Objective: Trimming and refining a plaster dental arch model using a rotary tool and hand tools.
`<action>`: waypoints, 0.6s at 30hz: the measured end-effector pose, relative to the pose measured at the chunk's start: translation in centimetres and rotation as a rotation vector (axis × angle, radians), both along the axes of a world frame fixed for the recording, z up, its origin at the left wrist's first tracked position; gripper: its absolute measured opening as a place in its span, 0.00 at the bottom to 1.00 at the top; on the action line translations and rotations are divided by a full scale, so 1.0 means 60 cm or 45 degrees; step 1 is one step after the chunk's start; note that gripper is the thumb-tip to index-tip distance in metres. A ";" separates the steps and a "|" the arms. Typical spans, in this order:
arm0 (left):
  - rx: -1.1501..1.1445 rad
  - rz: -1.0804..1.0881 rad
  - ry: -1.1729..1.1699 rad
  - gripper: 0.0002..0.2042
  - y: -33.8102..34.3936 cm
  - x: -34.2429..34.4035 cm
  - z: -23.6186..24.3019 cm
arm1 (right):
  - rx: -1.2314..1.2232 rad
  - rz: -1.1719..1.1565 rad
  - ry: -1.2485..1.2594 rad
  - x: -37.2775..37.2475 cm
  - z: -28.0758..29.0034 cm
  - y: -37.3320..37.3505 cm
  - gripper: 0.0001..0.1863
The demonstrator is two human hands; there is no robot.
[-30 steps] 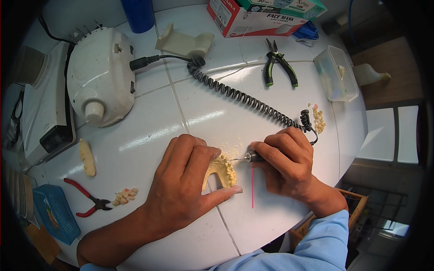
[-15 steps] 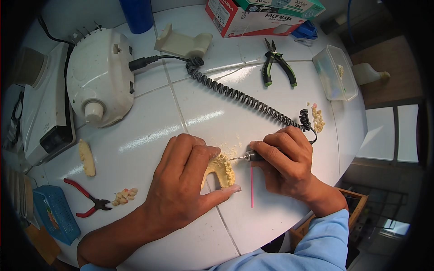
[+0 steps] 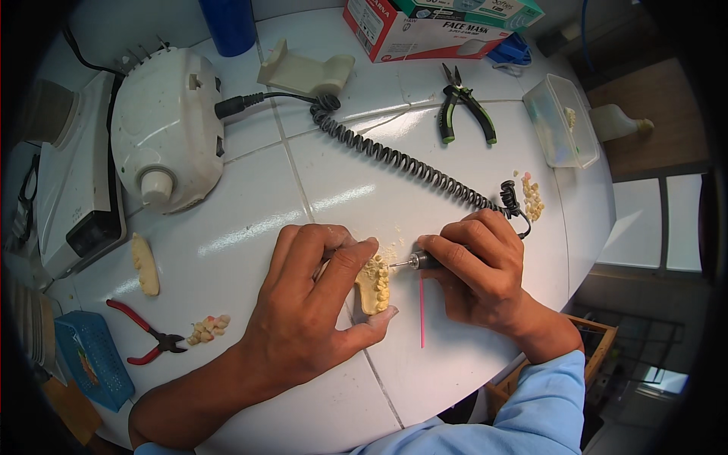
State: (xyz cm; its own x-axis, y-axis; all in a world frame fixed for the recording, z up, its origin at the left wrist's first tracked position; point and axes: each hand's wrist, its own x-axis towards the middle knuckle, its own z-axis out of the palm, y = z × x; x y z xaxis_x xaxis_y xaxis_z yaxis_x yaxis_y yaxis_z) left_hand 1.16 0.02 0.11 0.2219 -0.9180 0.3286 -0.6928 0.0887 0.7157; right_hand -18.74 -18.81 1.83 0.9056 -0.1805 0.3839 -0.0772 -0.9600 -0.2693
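My left hand (image 3: 303, 296) grips a yellow plaster dental model (image 3: 371, 287) between thumb and fingers, its row of teeth turned to the right. In my right hand (image 3: 481, 269) is a black rotary handpiece (image 3: 423, 261), held like a pen. Its thin metal bur (image 3: 400, 264) points left, with the tip at or very near the model's teeth; contact is too fine to tell. Pale dust and crumbs (image 3: 394, 246) lie on the tabletop just beyond. Below the handpiece lies a thin pink stick (image 3: 422, 315).
A coiled black cord (image 3: 402, 161) runs from the white control unit (image 3: 168, 129) to the handpiece. Green-handled pliers (image 3: 464, 110), a clear plastic box (image 3: 561, 125) and loose teeth (image 3: 532, 199) lie farther off. Red-handled cutters (image 3: 155, 341) and a blue basket (image 3: 95, 360) are at left.
My left hand has turned the dental model, so its arch opening no longer shows and its tooth row faces right. The right hand and handpiece have barely moved.
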 end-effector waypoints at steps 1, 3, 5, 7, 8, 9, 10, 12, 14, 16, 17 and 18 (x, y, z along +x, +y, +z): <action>-0.002 -0.001 0.004 0.37 0.000 0.000 0.000 | 0.001 -0.003 0.004 -0.001 0.000 0.000 0.21; -0.008 -0.001 0.000 0.37 -0.001 0.000 -0.001 | 0.003 -0.004 0.002 0.000 0.000 0.000 0.21; -0.013 -0.002 -0.004 0.37 -0.001 0.000 -0.001 | 0.005 -0.003 -0.001 0.000 0.000 -0.001 0.21; -0.019 0.000 -0.001 0.37 -0.001 -0.001 -0.001 | 0.006 -0.003 0.006 0.000 0.001 -0.001 0.21; -0.019 0.000 -0.001 0.37 -0.001 -0.001 -0.001 | 0.007 -0.003 0.006 0.000 0.001 -0.001 0.21; -0.018 0.001 0.001 0.37 -0.001 -0.001 0.000 | 0.004 -0.002 0.006 0.000 0.001 -0.001 0.21; -0.018 0.003 0.002 0.37 -0.001 -0.001 0.000 | 0.002 -0.002 0.006 0.000 0.002 -0.001 0.21; -0.020 0.001 0.003 0.37 -0.001 -0.001 0.000 | 0.000 -0.003 0.005 -0.001 0.001 -0.002 0.21; -0.023 -0.001 0.003 0.37 -0.002 -0.001 0.000 | -0.003 -0.005 0.004 -0.001 0.001 -0.002 0.21; -0.013 0.011 -0.002 0.36 -0.002 -0.001 -0.001 | -0.005 -0.008 0.003 -0.002 0.000 -0.001 0.21; -0.013 0.011 -0.003 0.36 -0.001 -0.001 0.000 | -0.005 -0.008 0.002 -0.002 0.000 -0.001 0.21; -0.002 0.013 -0.002 0.36 -0.001 -0.001 0.001 | -0.003 -0.008 -0.001 -0.002 0.000 -0.001 0.21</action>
State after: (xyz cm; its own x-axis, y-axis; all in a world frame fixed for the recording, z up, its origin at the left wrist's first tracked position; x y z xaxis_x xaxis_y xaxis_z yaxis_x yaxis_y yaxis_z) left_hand 1.11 -0.04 0.15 0.2307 -0.9153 0.3302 -0.6948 0.0826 0.7145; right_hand -18.84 -18.87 1.83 0.9041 -0.1853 0.3849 -0.0830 -0.9600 -0.2674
